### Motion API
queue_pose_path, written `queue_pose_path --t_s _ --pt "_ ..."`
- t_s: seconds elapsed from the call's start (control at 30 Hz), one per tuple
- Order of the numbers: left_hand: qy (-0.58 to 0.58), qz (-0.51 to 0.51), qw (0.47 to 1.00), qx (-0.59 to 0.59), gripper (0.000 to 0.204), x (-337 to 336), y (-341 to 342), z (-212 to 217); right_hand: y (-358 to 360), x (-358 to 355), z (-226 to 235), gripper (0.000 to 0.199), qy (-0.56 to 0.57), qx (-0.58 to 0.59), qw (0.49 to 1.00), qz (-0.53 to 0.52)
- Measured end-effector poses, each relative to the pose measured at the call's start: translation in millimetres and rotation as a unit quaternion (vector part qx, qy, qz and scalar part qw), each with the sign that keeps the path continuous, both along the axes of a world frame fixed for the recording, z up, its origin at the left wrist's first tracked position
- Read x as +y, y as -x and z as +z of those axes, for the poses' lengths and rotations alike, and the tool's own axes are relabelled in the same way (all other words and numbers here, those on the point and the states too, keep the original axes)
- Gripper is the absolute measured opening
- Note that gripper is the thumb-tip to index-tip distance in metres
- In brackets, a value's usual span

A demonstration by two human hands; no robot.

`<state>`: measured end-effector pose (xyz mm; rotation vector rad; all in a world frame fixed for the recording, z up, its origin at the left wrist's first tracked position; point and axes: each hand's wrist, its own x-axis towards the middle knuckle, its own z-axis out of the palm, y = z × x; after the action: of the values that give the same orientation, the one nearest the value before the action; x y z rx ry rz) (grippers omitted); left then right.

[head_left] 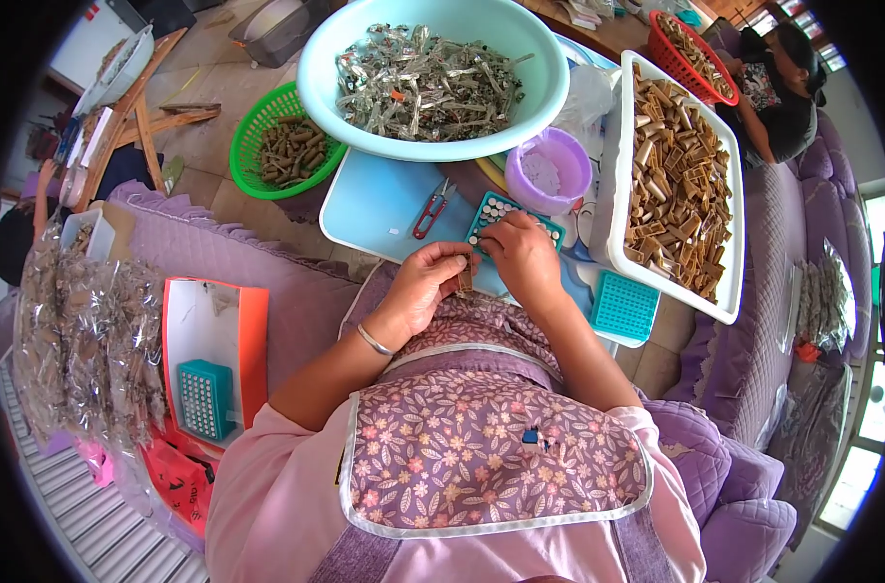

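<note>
My left hand [421, 291] is closed around a small brown-gold piece [466, 279], held upright above my lap. My right hand [526, 257] reaches over a teal rack [557, 233] that holds several small white round-topped pieces. Its fingertips are bent down and pressed together at the rack's near side; whatever they may pinch is hidden. Left of the rack, red-handled thread snips [431, 210] lie on the light blue tabletop [364, 209]. A purple tub [569, 199] with pale contents stands just behind the rack.
A big pale-blue basin [316, 87] of clear-wrapped pieces stands behind. Left of it is a green basket [243, 155]; at right, a white tray [617, 223] of gold-brown pieces. A second teal rack [625, 306] and an orange-edged box [255, 340] flank me. A person [778, 97] sits far right.
</note>
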<state>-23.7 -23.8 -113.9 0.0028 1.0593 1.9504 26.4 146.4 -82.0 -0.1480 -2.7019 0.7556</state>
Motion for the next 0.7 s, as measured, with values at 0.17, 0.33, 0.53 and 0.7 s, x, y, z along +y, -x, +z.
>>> queue_pose_path --t_s 0.17,0.33,0.53,0.7 --pt "-0.008 0.0 1.0 -0.007 0.021 -0.2 -0.3 1.0 1.2 1.8 1.4 0.007 0.005 -0.006 1.0 0.012" --pt "-0.006 -0.002 1.0 -0.005 0.022 -1.4 -2.5 -1.7 -10.2 -2.1 9.8 0.011 0.11 0.046 0.991 0.062" --pt "0.017 -0.015 0.999 0.027 0.021 -3.0 -7.4 0.2 -18.6 -2.1 7.1 0.008 0.136 0.026 0.981 0.133" --pt "0.011 0.001 1.0 0.017 0.02 -3.1 -3.0 1.5 -3.8 3.5 6.1 0.006 0.159 0.026 0.983 0.087"
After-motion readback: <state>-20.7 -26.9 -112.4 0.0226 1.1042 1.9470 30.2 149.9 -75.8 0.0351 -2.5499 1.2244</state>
